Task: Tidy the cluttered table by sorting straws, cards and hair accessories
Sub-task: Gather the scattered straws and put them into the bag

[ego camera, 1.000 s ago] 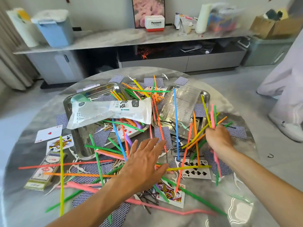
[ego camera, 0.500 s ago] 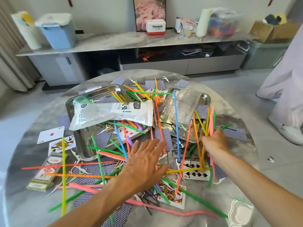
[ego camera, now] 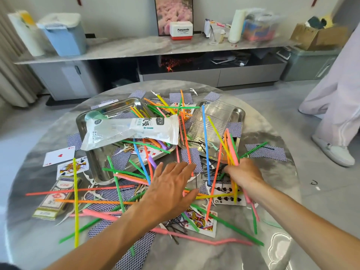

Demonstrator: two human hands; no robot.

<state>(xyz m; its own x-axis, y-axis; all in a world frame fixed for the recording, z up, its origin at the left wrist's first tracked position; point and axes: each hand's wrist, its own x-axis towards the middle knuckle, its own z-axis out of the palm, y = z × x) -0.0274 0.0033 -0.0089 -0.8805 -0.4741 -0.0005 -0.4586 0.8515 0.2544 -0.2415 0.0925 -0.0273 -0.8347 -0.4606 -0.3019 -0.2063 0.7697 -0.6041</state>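
**Two hands at work over a counter strewn with straws and cards**

A person's left hand [ego camera: 171,189] lies flat with fingers spread and released over the middle of a round, glossy grey marble-look counter [ego camera: 39,221], resting on crossed straws [ego camera: 116,184] and holding nothing. The right hand [ego camera: 244,175] grasps a bundle [ego camera: 230,147] of thin plastic straws in pink, orange, yellow and green, which fans up toward the right tray [ego camera: 240,115]. Dozens more straws, too many to count, lie loose across the surface.

Two shiny metal trays sit side by side at the far half: the left tray [ego camera: 93,168] carries a crinkled translucent bag [ego camera: 128,131] with printed labels, the right one a ribbed clear plastic lid [ego camera: 212,121]. Playing cards [ego camera: 270,152] are scattered about, most face down showing a blue lattice back; at least four lie face up, among them an ace of hearts [ego camera: 58,155] and a nine of spades [ego camera: 226,195]. One boxed card pack [ego camera: 56,197] lies at the left edge. Thin black hairpins [ego camera: 175,228] cluster near the left wrist and in the right tray.
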